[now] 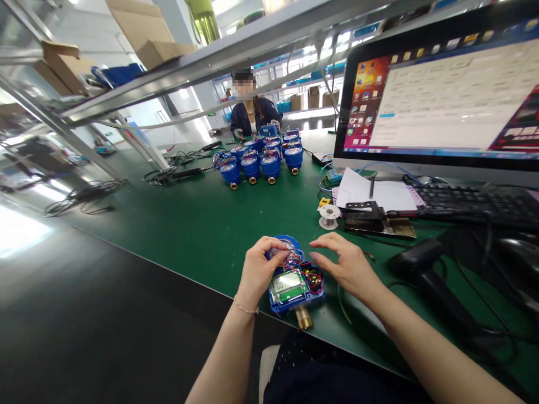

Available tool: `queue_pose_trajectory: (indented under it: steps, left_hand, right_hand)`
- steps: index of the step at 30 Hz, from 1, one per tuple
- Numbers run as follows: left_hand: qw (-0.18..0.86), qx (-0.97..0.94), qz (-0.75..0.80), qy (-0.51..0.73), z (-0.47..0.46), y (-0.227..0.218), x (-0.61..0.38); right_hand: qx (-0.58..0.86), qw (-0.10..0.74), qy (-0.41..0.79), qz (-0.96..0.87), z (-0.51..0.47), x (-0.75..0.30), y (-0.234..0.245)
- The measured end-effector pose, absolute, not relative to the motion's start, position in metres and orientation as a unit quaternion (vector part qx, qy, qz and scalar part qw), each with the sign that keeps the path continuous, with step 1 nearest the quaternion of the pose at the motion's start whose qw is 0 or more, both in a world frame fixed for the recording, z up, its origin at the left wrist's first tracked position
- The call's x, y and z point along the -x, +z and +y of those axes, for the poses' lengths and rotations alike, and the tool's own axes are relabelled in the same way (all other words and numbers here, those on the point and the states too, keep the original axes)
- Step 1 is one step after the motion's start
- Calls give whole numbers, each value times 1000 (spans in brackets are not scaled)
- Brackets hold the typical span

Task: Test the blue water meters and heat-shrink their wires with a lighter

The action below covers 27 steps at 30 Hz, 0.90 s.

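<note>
A blue water meter (292,289) with a brass fitting lies on the green table (202,224) right in front of me. Its top is off, so a green circuit board with a small display and red and black wires shows. My left hand (259,269) grips the meter's left side, fingers curled over its rim. My right hand (347,264) hovers at the meter's right side, fingers loosely bent and apart, fingertips close to the wires.
Several more blue meters (261,160) stand in a group farther back. A person (252,115) sits behind them. A monitor (442,95), keyboard (471,202), papers (374,193), a solder spool (329,216), a metal tool (374,219) and a black handheld scanner (425,275) crowd the right. Cables (84,196) lie at left.
</note>
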State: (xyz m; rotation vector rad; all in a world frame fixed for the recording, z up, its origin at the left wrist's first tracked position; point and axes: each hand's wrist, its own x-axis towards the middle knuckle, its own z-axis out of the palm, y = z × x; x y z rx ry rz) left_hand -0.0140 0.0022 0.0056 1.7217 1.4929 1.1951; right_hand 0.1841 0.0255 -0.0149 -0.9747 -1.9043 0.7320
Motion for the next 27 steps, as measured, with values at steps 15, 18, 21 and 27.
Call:
queue_pose_trajectory:
  steps: [15,18,21,27]
  left_hand:
    - [322,-612,549,468,6,2,16]
    - [326,-614,548,465,7,3,15]
    - [324,-619,550,457,7,3,15]
    - [398,-571,469,543,11,-11,32]
  right_hand:
    - [339,413,152,-831,30,-156,-4]
    - [329,410,130,-840,28,-157,-5]
    - [324,411,116,-844,29,-156,-6]
    - [373,437,145,-805,28,-175,-1]
